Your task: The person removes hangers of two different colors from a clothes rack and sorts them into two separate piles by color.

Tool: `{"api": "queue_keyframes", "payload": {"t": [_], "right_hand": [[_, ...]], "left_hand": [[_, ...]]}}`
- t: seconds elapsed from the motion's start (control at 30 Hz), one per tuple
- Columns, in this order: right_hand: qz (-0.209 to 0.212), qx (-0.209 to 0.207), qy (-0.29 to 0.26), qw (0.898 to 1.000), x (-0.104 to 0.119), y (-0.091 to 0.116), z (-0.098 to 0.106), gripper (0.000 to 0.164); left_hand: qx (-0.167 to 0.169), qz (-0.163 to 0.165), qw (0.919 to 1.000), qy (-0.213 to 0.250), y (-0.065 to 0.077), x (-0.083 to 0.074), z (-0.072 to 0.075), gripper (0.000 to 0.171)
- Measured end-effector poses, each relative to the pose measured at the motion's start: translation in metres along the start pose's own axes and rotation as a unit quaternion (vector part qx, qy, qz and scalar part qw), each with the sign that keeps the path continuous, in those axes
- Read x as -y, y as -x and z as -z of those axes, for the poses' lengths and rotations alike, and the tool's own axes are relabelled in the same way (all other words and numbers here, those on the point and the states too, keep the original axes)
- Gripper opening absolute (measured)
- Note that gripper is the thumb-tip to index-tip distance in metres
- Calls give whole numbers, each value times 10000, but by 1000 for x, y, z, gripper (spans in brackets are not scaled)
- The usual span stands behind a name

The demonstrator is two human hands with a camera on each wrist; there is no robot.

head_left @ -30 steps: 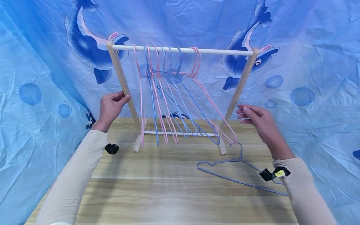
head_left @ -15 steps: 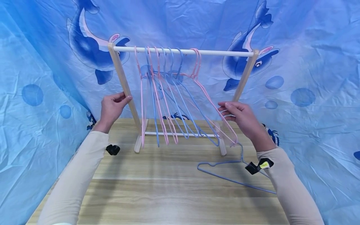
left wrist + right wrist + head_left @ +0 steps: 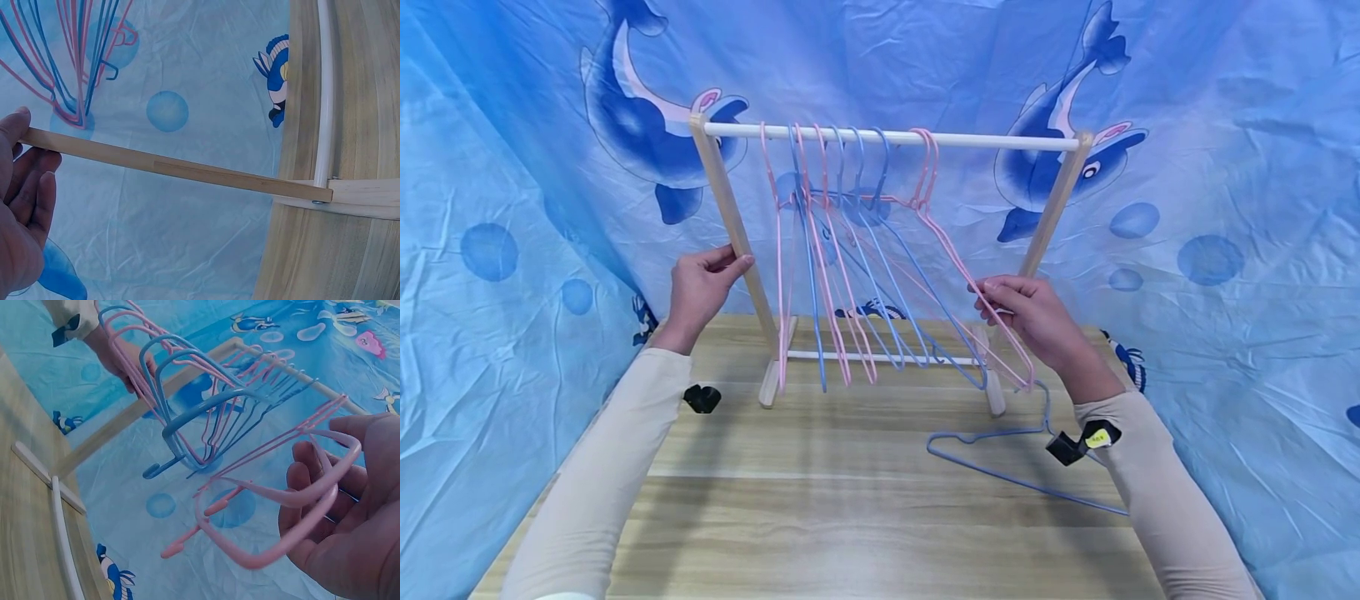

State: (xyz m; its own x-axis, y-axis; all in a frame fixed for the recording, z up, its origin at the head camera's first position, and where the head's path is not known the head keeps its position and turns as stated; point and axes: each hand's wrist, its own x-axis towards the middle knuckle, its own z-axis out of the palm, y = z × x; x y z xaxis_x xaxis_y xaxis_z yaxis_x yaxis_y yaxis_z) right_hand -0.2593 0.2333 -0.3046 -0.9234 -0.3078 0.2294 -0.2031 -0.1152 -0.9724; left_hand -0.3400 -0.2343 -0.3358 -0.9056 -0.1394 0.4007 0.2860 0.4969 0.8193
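My left hand (image 3: 697, 292) pinches the left wooden post (image 3: 156, 164) of a small clothes rack between thumb and fingers. Several pink and blue hangers hang from the rack's white rail (image 3: 992, 142). At the right end of the row, two pink hangers (image 3: 951, 250) hang side by side, apart from the others at the hooks. My right hand (image 3: 1026, 312) has its thumb and fingers around their sloping arms. In the right wrist view, curled fingers (image 3: 297, 478) lie behind the pink hanger ends. A loose blue hanger (image 3: 992, 471) lies on the table, partly hidden by my right sleeve.
The rack stands on wooden feet (image 3: 995, 396) on a wood-grain table (image 3: 820, 517), with a white lower bar (image 3: 887, 357) between them. Blue cloth printed with dolphins (image 3: 647, 150) encloses the table at the back and sides.
My right hand has moved left from beside the right post to the two pink hangers, and its fingers have closed around them. My left hand stays on the left post.
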Motion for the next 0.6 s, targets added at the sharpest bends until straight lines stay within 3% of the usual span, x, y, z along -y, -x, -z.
{"api": "queue_keyframes", "payload": {"t": [0.33,0.6], "right_hand": [[-210,-393,-118,9989,2,3,1,26],[23,-441,347,9984,7,6,3,18]], "left_hand": [[2,-32,10000,29,1,0,0,54],[-48,-96,9999,26,2,2,1,54]]}}
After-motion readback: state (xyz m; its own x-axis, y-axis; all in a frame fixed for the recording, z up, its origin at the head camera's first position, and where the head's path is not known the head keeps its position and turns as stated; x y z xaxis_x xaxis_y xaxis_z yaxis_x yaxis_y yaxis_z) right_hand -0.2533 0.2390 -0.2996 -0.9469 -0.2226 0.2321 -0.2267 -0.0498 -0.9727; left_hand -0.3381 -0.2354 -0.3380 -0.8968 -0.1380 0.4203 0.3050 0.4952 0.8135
